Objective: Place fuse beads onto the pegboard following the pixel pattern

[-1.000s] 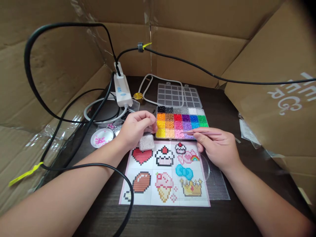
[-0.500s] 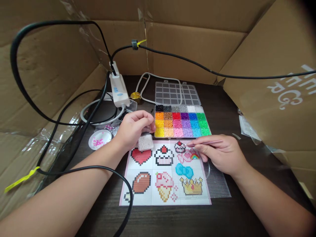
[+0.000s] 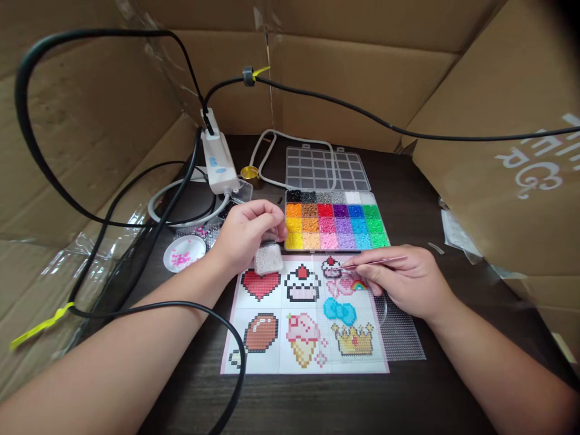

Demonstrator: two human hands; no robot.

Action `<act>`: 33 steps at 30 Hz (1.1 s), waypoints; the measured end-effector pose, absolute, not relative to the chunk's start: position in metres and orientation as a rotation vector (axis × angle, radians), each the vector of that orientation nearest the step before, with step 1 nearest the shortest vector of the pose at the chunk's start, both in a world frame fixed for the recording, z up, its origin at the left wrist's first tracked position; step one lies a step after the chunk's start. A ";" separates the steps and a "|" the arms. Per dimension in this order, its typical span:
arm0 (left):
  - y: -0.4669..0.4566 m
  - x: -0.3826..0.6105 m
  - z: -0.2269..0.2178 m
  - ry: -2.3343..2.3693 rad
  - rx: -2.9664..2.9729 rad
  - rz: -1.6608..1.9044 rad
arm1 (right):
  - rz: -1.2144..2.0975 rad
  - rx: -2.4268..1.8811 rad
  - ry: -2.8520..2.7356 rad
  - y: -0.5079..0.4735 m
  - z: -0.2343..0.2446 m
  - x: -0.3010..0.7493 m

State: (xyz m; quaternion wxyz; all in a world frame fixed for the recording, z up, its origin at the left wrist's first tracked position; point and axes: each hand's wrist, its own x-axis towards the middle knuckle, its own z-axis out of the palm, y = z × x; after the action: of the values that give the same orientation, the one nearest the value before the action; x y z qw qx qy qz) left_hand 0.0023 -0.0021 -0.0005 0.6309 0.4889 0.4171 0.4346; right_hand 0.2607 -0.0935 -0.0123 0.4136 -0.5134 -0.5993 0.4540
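Note:
My right hand (image 3: pixel 403 278) pinches pink tweezers (image 3: pixel 385 262), their tips at the small bead cupcake (image 3: pixel 331 267) on a clear pegboard (image 3: pixel 403 329). That board overlaps the right side of a pattern sheet (image 3: pixel 260 365) printed with pixel pictures. A blue bow (image 3: pixel 339 310) of beads or print lies below the cupcake. My left hand (image 3: pixel 249 232) is closed beside the bead box (image 3: pixel 338 220), fingertips at its left edge; what the fingers hold is hidden. Just under it, a small clear box of whitish beads (image 3: pixel 268 260) rests on the sheet's top edge.
A white dish (image 3: pixel 185 254) with pink beads stands at left, near a power strip (image 3: pixel 220 160). A black cable (image 3: pixel 190 305) loops in front of my left forearm. Behind lie the open box lid (image 3: pixel 317 169) and a gold-coloured cup (image 3: pixel 249 174). Cardboard walls (image 3: pixel 362 60) surround the table.
The view has shifted very slightly. Both hands keep their places, with the tweezers still at the small cupcake.

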 end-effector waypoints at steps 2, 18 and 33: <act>-0.002 0.002 -0.001 0.953 1.122 0.995 | 1.140 -1.296 -1.505 -0.094 -0.012 0.261; -0.001 0.002 -0.003 0.997 1.159 1.004 | 1.161 -1.339 -1.451 -0.093 -0.006 0.256; -0.001 0.002 -0.002 1.010 1.170 1.000 | 1.179 -1.350 -1.449 -0.093 -0.007 0.257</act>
State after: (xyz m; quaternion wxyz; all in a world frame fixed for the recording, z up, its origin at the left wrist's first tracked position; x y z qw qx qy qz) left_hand 0.0021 -0.0008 -0.0022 0.6057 0.5058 0.4365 0.4323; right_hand 0.2569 -0.0929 -0.0068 0.4062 -0.5350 -0.5746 0.4675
